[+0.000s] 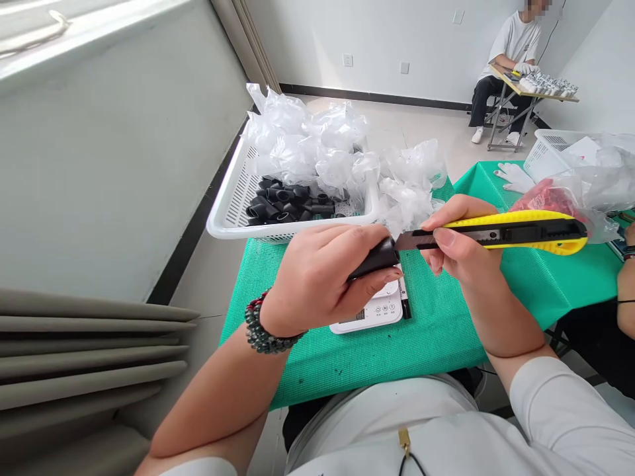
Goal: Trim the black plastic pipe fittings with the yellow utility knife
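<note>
My left hand is wrapped round a black plastic pipe fitting, its open end facing right. In my right hand is a yellow utility knife, held level with the blade out. The blade's tip meets the rim of the fitting; whether it cuts in cannot be made out. Below the hands, a white digital scale lies on the green-covered table, partly hidden by my left hand. Beside the scale is a black-and-white marker.
Behind my hands stands a white plastic basket with several black fittings and clear plastic bags. Rightward are a white glove, a bag of red parts and another basket. A person sits at a far table; another's arm shows at right.
</note>
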`<state>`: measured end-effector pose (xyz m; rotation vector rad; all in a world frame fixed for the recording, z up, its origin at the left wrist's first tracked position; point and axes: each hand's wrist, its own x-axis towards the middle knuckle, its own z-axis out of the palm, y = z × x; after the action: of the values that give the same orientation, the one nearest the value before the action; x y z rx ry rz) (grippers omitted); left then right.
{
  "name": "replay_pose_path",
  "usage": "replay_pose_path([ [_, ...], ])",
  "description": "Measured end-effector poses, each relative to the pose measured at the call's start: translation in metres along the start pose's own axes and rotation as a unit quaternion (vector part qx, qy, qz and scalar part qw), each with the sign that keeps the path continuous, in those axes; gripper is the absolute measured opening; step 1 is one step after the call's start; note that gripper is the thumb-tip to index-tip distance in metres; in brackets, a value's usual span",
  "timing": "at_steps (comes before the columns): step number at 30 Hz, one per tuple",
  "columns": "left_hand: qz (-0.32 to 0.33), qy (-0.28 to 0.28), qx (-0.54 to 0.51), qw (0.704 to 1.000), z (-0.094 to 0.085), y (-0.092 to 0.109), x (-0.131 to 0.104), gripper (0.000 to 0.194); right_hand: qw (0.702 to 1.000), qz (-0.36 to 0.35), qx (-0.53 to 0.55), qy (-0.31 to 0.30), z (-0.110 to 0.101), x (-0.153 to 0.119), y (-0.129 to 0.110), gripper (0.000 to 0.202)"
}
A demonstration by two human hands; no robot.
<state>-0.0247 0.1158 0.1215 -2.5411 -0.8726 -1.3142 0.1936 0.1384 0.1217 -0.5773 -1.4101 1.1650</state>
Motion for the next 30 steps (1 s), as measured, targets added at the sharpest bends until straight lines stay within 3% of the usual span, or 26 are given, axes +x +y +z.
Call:
replay_pose_path([
  [8,0.045,0.053,0.029,0.997,0.006,-0.002,0.001,0.027,1.0,0.011,0.012,-0.001,-0.001,0.002,0.002,0.021],
  [16,0.042,0.037,0.125,0.991,0.009,-0.004,-0.003,0.041,1.0,0.009,0.022,-0.01,-0.001,0.001,0.001,0.016],
  [26,0.071,0.13,0.153,0.977,0.021,-0.015,-0.013,0.043,0.999,0.02,0.032,-0.021,-0.002,0.002,0.003,0.02],
  [30,0.05,0.114,0.158,0.98,0.026,-0.023,-0.018,0.043,0.999,0.021,0.021,-0.022,-0.001,0.003,0.008,0.021],
])
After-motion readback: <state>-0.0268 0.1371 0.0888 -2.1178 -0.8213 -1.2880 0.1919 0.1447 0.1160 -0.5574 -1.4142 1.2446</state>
